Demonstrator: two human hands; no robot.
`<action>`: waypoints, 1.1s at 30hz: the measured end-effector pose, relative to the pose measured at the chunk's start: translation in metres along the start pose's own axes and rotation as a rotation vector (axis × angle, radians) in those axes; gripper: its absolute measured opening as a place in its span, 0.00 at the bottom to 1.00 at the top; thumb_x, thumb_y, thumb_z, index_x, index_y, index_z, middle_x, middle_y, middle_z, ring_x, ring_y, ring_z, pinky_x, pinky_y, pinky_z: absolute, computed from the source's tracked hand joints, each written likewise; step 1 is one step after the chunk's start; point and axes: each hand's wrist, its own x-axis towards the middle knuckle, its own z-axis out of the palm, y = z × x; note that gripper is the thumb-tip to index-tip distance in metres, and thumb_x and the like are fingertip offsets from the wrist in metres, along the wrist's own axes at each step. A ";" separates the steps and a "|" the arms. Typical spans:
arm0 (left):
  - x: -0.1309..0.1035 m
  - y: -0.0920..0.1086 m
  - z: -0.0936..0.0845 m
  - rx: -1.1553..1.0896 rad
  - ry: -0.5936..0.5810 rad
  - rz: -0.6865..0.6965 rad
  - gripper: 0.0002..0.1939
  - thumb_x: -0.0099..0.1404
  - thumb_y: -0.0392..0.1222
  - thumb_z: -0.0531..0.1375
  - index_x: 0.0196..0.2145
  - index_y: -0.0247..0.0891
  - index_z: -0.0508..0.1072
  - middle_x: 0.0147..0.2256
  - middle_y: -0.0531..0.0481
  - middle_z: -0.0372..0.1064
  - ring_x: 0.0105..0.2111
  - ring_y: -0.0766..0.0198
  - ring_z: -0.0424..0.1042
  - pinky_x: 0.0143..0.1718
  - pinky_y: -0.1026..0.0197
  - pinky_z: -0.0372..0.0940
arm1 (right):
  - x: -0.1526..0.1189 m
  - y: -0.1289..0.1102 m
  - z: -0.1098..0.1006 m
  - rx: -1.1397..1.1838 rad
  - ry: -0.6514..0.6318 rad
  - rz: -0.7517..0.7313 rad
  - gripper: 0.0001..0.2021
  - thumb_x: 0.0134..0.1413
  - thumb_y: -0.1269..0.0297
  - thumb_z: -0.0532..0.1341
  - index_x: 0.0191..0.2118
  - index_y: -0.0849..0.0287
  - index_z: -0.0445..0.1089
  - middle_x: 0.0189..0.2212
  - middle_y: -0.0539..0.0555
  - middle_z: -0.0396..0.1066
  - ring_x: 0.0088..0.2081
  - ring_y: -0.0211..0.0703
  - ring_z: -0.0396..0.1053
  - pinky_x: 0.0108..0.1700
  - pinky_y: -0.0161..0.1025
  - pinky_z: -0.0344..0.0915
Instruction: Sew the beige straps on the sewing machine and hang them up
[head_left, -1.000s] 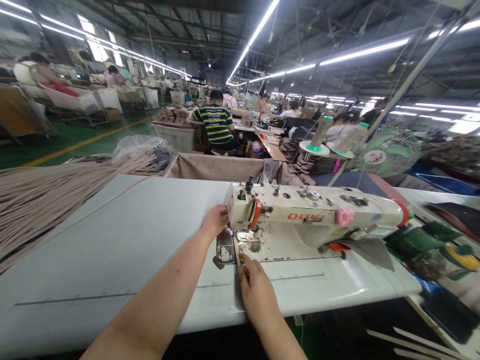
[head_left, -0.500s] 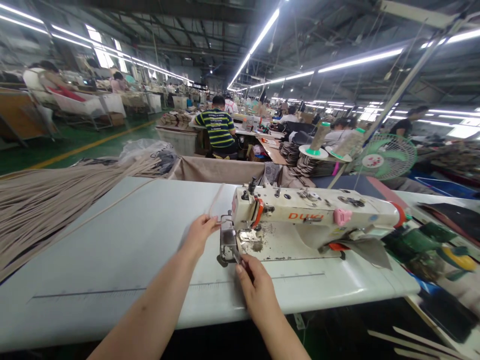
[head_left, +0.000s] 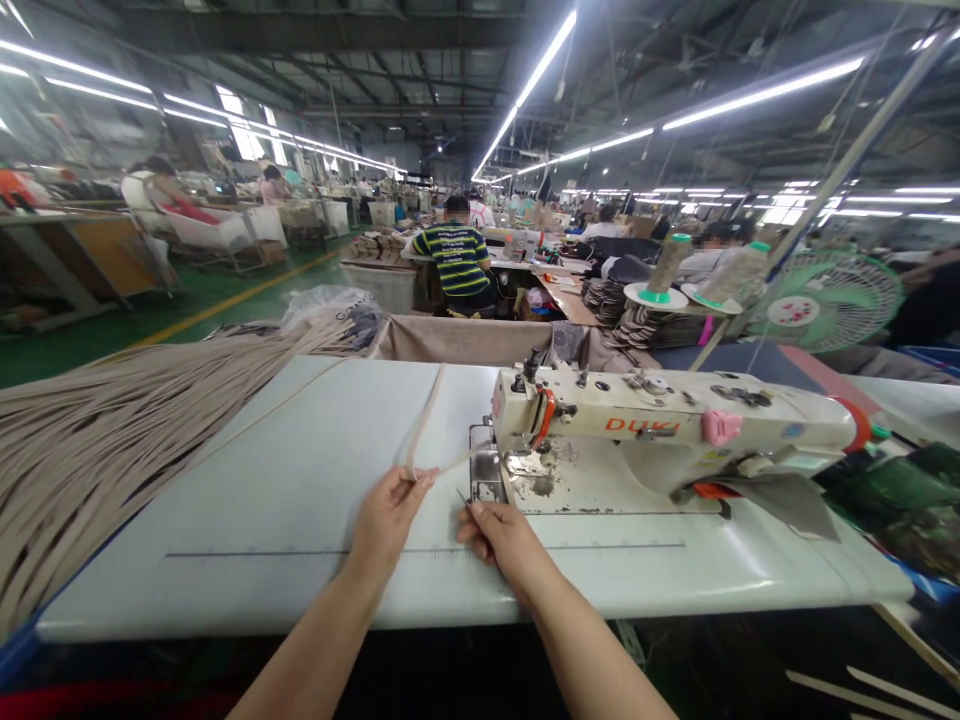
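Head view is showing the left hand (head_left: 390, 515) pinching a narrow beige strip (head_left: 424, 420) between thumb and fingertips. From that pinch one length is arching up and away across the white table (head_left: 247, 500), and a short length is running sideways toward the sewing machine (head_left: 660, 435), whose metal plate is sitting just beside it. The right hand (head_left: 501, 530) is lying near the pinch, fingers pressed together on a thin pointed tool (head_left: 463, 499). Well apart on the far side, a pile of matching strips (head_left: 97, 450) is covering the table's end; bare tabletop is lying between pile and pinch.
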 end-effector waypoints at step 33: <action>-0.035 0.006 -0.111 0.382 -0.082 -0.140 0.36 0.61 0.72 0.59 0.51 0.37 0.73 0.25 0.53 0.66 0.25 0.61 0.66 0.28 0.62 0.64 | -0.045 -0.003 -0.034 -1.573 0.408 -0.248 0.30 0.62 0.73 0.59 0.68 0.53 0.62 0.40 0.55 0.75 0.40 0.47 0.74 0.40 0.39 0.66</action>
